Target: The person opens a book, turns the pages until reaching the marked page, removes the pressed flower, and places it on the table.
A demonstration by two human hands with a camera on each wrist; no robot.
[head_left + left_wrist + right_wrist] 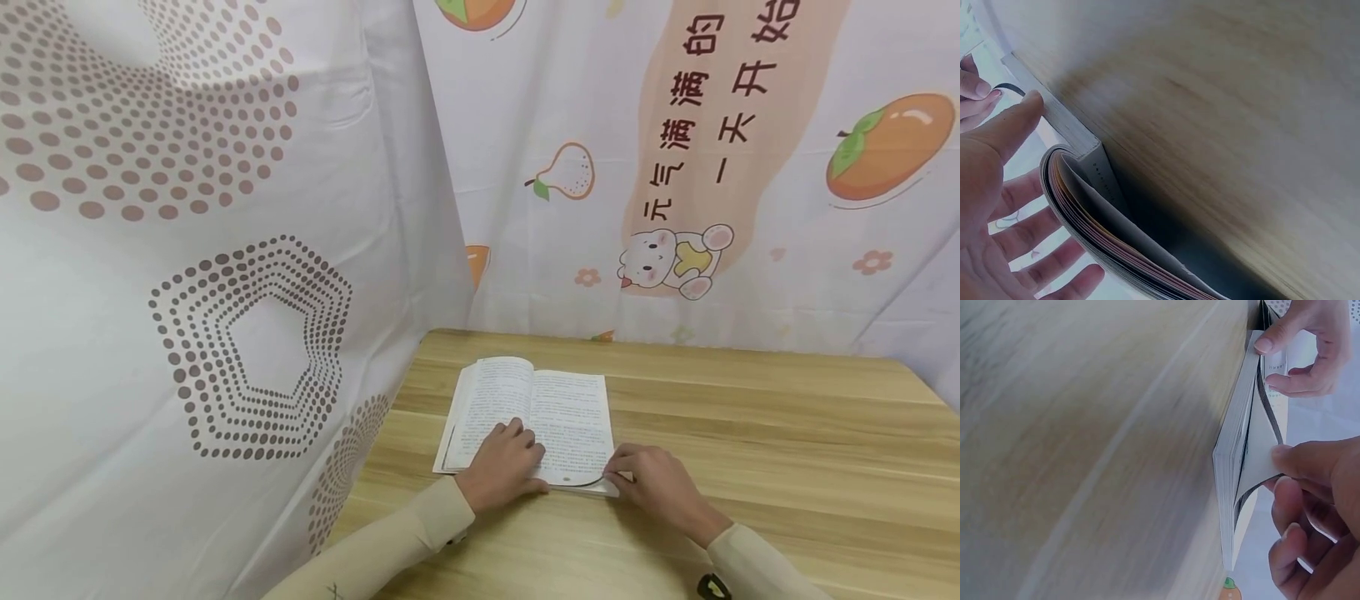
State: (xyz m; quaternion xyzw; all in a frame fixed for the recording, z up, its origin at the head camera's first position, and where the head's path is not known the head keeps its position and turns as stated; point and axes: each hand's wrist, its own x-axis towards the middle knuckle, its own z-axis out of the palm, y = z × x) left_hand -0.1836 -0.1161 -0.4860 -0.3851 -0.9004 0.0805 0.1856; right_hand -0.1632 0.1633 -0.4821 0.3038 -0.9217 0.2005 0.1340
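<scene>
An open book with printed pages lies on the wooden table. My left hand rests across its lower middle, fingers on the pages near the fold. In the left wrist view, that hand's thumb touches the book's bottom edge, and the left-side pages bow up in a thick curve. At the lower right corner my right hand pinches a page. The right wrist view shows this lifted page bent up between thumb and forefinger, apart from the thick page block beneath.
The wooden table stretches to the right of the book. A white curtain with dotted patterns hangs close on the left. Behind the table hangs another curtain with fruit pictures and writing.
</scene>
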